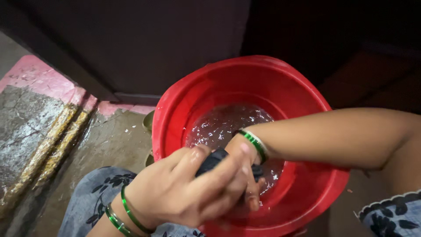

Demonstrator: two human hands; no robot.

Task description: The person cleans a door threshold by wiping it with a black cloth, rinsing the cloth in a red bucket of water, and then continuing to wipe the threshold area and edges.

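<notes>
A red plastic tub (228,77) with water in it stands on the wet floor in front of me. Over its near side both my hands clasp a dark wet piece of cloth (211,159). My left hand (184,193), with green bangles at the wrist, wraps around the cloth from the lower left. My right hand (246,173), also with a green bangle, comes in from the right and grips the same cloth, its fingers partly hidden behind my left hand.
Wet concrete floor (109,140) lies left of the tub, with a pink-painted step (35,77) and two yellowish bars (52,145) beside it. A dark wall stands behind. My knees in blue floral fabric (94,188) flank the tub.
</notes>
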